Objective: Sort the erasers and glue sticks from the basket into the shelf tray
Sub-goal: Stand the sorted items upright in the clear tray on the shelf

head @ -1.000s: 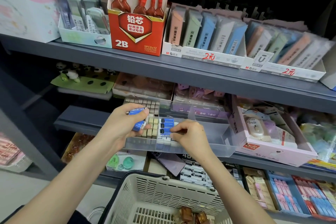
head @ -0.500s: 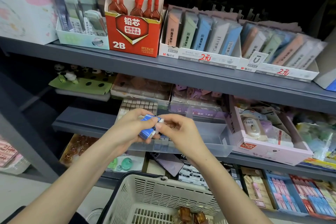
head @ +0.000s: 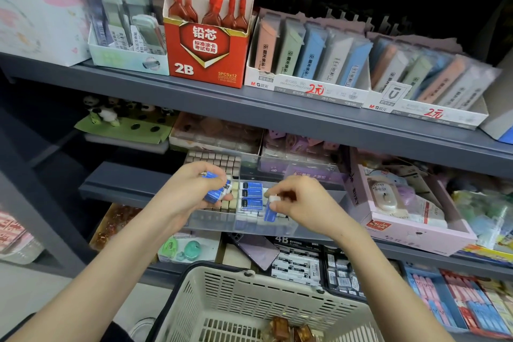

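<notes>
A clear plastic shelf tray (head: 319, 219) sits on the middle shelf, holding rows of beige erasers (head: 213, 159) at its left and a column of blue-sleeved erasers (head: 251, 194) beside them. My left hand (head: 191, 189) grips a few blue-sleeved erasers (head: 215, 193) over the tray's left part. My right hand (head: 299, 200) pinches one blue-sleeved eraser (head: 269, 212) upright by its white end, just right of the blue column. The beige basket (head: 227, 294) stands below, with amber wrapped items (head: 288, 327) in its bottom.
A grey upper shelf (head: 277, 116) carries a red 2B lead box (head: 206, 44) and pastel lead packs. A pink box (head: 410, 219) stands right of the tray. The lower shelf holds black 4B eraser packs (head: 297, 261) and green sharpeners (head: 183, 248).
My right hand took one blue eraser from the bunch in my left hand and carried it right and down into the tray. The hands have come apart.
</notes>
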The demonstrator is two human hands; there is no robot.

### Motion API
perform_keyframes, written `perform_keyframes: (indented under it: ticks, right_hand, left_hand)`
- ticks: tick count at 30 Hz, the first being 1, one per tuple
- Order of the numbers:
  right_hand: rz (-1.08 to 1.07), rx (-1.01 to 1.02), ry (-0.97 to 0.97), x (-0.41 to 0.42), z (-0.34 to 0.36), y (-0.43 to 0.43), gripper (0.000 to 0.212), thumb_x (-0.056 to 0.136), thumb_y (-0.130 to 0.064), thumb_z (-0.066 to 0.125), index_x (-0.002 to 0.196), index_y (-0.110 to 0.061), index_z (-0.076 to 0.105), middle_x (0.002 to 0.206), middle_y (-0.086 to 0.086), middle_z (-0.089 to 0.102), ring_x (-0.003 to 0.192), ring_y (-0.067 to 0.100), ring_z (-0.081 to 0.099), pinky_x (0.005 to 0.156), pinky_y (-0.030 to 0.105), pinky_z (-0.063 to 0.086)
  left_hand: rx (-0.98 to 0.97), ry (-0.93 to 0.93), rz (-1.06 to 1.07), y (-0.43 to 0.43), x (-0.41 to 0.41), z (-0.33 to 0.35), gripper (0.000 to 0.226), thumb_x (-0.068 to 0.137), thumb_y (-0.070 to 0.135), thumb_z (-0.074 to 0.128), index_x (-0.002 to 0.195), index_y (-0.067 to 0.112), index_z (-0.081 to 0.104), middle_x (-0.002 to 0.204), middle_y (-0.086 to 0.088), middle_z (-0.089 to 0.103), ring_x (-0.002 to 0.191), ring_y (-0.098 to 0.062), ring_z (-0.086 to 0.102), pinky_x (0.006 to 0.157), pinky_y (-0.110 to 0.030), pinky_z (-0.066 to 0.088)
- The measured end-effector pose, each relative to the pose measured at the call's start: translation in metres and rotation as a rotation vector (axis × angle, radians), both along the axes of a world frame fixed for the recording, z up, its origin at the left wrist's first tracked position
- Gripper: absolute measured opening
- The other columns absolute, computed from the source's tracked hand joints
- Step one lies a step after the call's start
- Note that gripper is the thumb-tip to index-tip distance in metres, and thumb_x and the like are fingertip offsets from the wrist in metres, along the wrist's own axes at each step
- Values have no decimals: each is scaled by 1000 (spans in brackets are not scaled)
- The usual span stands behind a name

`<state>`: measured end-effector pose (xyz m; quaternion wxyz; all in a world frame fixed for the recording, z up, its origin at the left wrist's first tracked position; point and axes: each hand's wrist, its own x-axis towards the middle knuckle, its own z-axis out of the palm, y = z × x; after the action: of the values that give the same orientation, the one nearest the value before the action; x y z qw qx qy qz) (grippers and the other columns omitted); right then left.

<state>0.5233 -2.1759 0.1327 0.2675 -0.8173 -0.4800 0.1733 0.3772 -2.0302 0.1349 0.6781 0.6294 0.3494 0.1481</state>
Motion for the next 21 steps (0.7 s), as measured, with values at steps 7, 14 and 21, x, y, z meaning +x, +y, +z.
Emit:
perform_keyframes:
  ticks: [7,14,21]
  right_hand:
    - [183,-111,-28,-7,-1,28,29,92,-5,56,115,-18,68,88,-15,53,77,1,49,66,4,34]
    - [15,-51,-81,-8,-14,14,18,86,-7,64,103,-14,68,90,-5,60,78,6,51,68,8,39]
    - [-14,-86,-118,-23,-20,-2,22,94,-26,55,109,-25,71,113,-14,68,101,2,58,85,15,39]
  left_hand:
    - [24,15,11,-2,2,1,6,92,1,56,96,4,60,100,-5,62,71,-18,72,52,-20,52]
    - [30,-3,11,1,0,2,8,92,3,57,99,5,61,99,-4,62,79,-22,72,59,-25,53]
    - [43,-2,22,-1,1,1,6,92,3,57,95,6,61,99,-4,62,79,-22,72,55,-23,53]
